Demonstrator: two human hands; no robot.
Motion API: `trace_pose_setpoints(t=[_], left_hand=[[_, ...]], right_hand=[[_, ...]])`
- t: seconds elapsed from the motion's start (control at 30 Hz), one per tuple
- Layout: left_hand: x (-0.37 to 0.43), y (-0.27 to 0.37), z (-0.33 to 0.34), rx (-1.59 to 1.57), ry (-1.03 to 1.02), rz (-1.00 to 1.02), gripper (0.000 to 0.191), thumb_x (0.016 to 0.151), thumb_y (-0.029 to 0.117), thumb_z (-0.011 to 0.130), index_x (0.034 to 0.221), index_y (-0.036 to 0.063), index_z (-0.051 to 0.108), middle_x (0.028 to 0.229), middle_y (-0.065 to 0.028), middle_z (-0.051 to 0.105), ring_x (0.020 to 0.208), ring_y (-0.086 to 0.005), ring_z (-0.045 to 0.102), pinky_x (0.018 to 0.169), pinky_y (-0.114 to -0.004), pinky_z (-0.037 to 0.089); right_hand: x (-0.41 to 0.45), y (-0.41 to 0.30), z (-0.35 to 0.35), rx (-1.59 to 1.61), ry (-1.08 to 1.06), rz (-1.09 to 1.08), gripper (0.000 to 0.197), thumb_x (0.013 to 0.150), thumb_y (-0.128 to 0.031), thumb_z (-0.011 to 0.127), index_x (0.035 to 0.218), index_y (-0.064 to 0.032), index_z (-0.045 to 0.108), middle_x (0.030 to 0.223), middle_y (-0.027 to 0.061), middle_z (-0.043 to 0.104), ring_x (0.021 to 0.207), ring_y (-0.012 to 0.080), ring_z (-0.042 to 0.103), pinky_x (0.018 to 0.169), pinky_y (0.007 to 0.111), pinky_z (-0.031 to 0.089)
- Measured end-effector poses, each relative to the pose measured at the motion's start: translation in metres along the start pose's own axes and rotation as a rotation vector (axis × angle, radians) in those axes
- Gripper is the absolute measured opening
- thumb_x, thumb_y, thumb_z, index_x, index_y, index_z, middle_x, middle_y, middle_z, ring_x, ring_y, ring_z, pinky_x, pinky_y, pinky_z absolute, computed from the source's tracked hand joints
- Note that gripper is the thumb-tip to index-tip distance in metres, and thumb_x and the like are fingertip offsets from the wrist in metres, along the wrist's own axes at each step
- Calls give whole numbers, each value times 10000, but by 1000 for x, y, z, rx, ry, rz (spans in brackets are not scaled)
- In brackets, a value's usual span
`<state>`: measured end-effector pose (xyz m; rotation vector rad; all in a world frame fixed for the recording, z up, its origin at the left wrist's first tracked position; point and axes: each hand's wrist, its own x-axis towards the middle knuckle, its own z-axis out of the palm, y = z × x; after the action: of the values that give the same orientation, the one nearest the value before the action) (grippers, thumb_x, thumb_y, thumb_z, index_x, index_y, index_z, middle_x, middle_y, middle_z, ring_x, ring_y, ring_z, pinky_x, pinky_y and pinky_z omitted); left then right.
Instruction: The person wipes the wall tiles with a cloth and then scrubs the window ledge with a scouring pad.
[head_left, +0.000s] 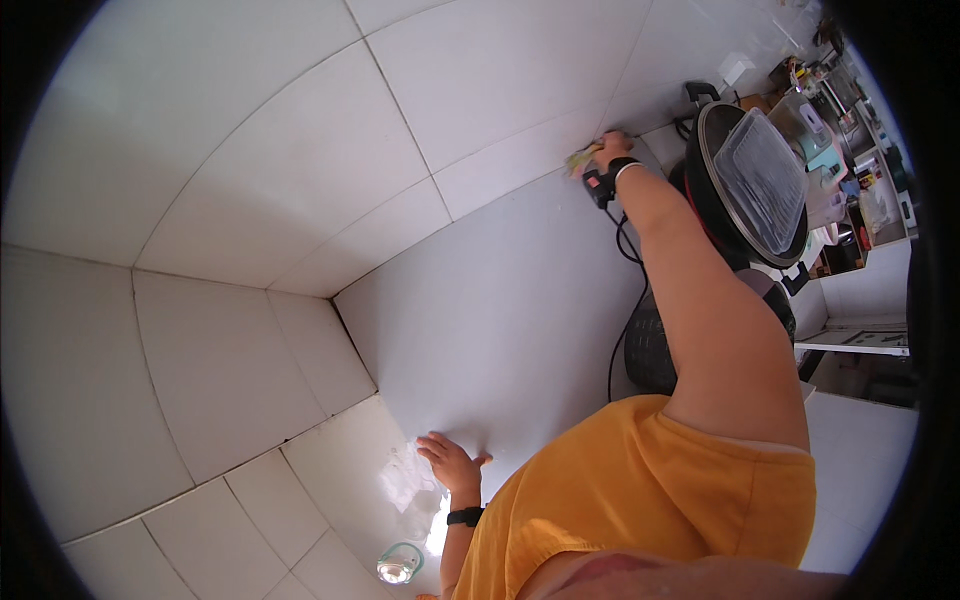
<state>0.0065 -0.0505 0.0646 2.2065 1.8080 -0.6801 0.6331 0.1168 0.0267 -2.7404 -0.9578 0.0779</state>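
Note:
My right hand (613, 150) is at the far edge of a smooth grey countertop (480, 322), against the white tiled wall (495, 169). Its fingers are closed on a yellowish cloth (581, 162), partly blurred. A black band and a small black device (598, 187) with a cable (643, 281) sit at that wrist. Near the counter's front left edge, my left hand (454, 463) rests on the grey surface with fingers spread and nothing in it. Next to it is crumpled white material (405, 476), perhaps plastic or paper.
A black pan (697, 172) with a lid stands right of my forearm, a clear plastic tray (765, 180) on top. A dark appliance (649, 349) is partly hidden by my arm. Several containers crowd the far right. Low at left is a clear jar with a teal rim (400, 564).

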Motion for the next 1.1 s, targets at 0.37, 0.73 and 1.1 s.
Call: trace_pose_setpoints(t=[0.37,0.73,1.1], left_hand=[[5,1,-1,82,-2,56,1263,450,595,803,1335,-107,238,1359,-342,273,1240,-442,338,1034,-361,341],[5,-1,2,76,44,91,1292,420,558,833,1331,-111,206,1362,-342,254,1246,-442,326,877,-388,496],[1,-1,-10,51,-62,-22,1291,448,631,765,1319,-149,217,1341,-331,306,1249,-430,334,1051,-379,318]], right_hand=[[-29,-85,-45,1094,513,447,143,772,-140,564,876,-48,531,1035,151,556,1050,315,483,906,439,388],[-148,-117,35,151,106,56,423,807,-248,581,1174,-63,480,1346,135,366,1223,318,354,976,487,313],[12,21,0,-454,-35,229,346,871,-274,378,928,-127,687,982,113,665,930,292,638,798,435,485]])
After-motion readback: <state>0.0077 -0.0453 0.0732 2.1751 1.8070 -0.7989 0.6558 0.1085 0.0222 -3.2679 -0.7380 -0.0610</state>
